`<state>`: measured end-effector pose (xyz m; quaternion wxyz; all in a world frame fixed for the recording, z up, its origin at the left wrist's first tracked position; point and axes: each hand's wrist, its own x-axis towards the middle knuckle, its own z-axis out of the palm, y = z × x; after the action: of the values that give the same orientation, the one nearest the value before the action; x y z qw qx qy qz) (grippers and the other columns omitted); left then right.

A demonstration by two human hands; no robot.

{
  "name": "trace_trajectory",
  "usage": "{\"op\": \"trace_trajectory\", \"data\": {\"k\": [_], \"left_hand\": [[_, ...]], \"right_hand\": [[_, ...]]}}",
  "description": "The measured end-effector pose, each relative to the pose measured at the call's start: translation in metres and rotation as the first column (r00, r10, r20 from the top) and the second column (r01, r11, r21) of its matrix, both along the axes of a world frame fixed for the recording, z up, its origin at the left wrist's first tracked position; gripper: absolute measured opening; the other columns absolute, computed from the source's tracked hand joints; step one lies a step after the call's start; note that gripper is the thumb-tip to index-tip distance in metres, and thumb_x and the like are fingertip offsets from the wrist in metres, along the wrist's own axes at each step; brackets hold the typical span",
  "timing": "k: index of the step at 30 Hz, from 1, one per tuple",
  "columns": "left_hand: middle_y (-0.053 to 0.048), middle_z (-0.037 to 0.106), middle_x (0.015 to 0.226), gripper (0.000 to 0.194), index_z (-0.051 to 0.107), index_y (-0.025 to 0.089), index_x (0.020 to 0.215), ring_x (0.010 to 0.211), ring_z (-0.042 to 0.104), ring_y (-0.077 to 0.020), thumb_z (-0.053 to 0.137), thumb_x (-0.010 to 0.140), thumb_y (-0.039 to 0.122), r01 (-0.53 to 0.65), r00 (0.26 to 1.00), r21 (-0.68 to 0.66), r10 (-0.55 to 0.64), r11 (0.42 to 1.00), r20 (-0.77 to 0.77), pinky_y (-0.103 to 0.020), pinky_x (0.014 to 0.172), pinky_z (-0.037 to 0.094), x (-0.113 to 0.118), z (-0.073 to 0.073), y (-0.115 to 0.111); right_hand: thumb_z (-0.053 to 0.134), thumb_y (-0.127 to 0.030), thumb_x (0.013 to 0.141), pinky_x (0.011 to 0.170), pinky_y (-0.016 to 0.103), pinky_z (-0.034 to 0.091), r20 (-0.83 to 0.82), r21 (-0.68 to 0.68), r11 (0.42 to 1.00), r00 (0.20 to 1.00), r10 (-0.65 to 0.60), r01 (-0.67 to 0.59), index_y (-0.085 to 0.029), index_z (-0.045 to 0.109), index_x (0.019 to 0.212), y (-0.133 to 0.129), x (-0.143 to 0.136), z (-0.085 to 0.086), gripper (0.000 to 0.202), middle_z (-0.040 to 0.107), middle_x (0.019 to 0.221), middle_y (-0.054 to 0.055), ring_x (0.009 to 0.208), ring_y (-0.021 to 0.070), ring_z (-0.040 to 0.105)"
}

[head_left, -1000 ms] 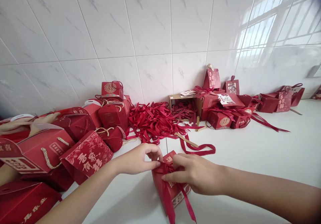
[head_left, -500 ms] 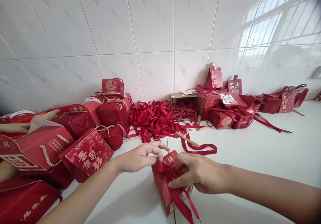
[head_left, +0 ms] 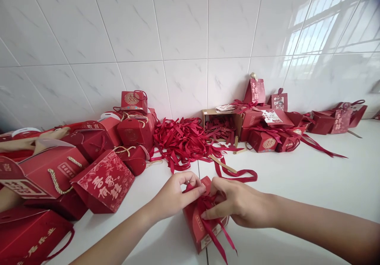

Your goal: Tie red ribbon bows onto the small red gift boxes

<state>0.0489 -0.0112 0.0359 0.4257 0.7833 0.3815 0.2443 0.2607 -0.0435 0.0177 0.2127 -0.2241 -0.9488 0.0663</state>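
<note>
a white tiled wall spans 12 o'clock above a white table. at 8 o'clock, a large red carton shows gold characters ending 居乐业; toward 2 o'clock from it, a floral box reads 吾家有囍. at 6 o'clock, the gift box is folded closed, its ribbon wrapped on top, tails hanging. the bow seems partly formed, its loops not settled; knot tightness is hard to judge behind the fingers. the left hand pinches a loop; the right hand grips ribbon beside the knot.
</note>
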Motion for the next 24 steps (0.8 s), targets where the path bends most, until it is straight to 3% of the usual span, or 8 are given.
{"op": "trace_trajectory", "data": {"k": [3,7,10,15,20,24], "left_hand": [[-0.002,0.064,0.081,0.040,0.031,0.021,0.060,0.080,0.058,-0.0169,0.061,0.079,0.038,-0.010,0.999,-0.016,0.011,1.000,0.042,-0.028,0.076,0.046,0.003,-0.004,-0.002],[-0.005,0.064,0.086,0.035,0.038,0.019,0.058,0.083,0.059,-0.0183,0.062,0.078,0.034,-0.009,0.996,0.004,0.008,1.000,0.086,-0.030,0.078,0.045,0.003,-0.010,-0.003],[-0.005,0.062,0.085,0.035,0.037,0.019,0.057,0.084,0.058,-0.0180,0.063,0.078,0.029,-0.020,0.991,0.010,0.019,1.000,0.135,-0.029,0.077,0.044,0.003,-0.015,-0.003],[-0.003,0.061,0.081,0.043,0.024,0.020,0.056,0.079,0.057,-0.0157,0.061,0.078,0.026,-0.044,0.985,0.010,0.042,0.999,0.170,-0.028,0.073,0.043,0.005,-0.023,-0.002],[-0.004,0.061,0.080,0.049,0.017,0.021,0.057,0.079,0.056,-0.0161,0.063,0.075,0.022,-0.056,0.981,0.030,0.050,0.998,0.189,-0.029,0.072,0.042,0.004,-0.029,-0.001],[-0.005,0.064,0.086,0.042,0.030,0.020,0.055,0.085,0.059,-0.0186,0.068,0.072,0.023,-0.038,0.983,0.001,0.037,0.999,0.182,-0.030,0.076,0.043,0.003,-0.027,0.001]], "right_hand": [[0.044,-0.006,0.085,0.063,0.025,0.044,-0.047,-0.051,0.998,0.999,-0.027,0.024,-0.021,0.065,0.107,0.000,0.000,0.001,0.034,0.050,0.090,0.007,0.073,0.0140,0.048],[0.038,-0.006,0.087,0.062,0.025,0.044,-0.251,-0.239,0.966,0.955,-0.156,0.095,-0.018,0.050,0.092,-0.001,-0.002,0.002,0.018,0.051,0.086,0.005,0.069,0.0127,0.046],[0.042,-0.008,0.087,0.065,0.026,0.044,-0.346,-0.397,0.909,0.896,-0.280,0.131,-0.020,0.043,0.087,0.000,-0.006,-0.001,0.012,0.053,0.086,0.003,0.075,0.0141,0.049],[0.049,-0.014,0.086,0.064,0.026,0.041,-0.362,-0.614,0.778,0.829,-0.426,0.132,-0.021,0.040,0.084,0.003,-0.007,-0.004,0.011,0.050,0.081,-0.001,0.073,0.0130,0.046],[0.054,-0.015,0.081,0.057,0.024,0.036,-0.391,-0.682,0.724,0.783,-0.484,0.106,-0.021,0.038,0.078,0.010,-0.003,-0.005,0.018,0.045,0.073,-0.004,0.063,0.0104,0.041],[0.055,-0.014,0.080,0.058,0.024,0.035,-0.415,-0.695,0.713,0.759,-0.502,0.092,-0.022,0.039,0.079,0.015,0.000,-0.006,0.018,0.045,0.072,-0.004,0.063,0.0104,0.042]]}}
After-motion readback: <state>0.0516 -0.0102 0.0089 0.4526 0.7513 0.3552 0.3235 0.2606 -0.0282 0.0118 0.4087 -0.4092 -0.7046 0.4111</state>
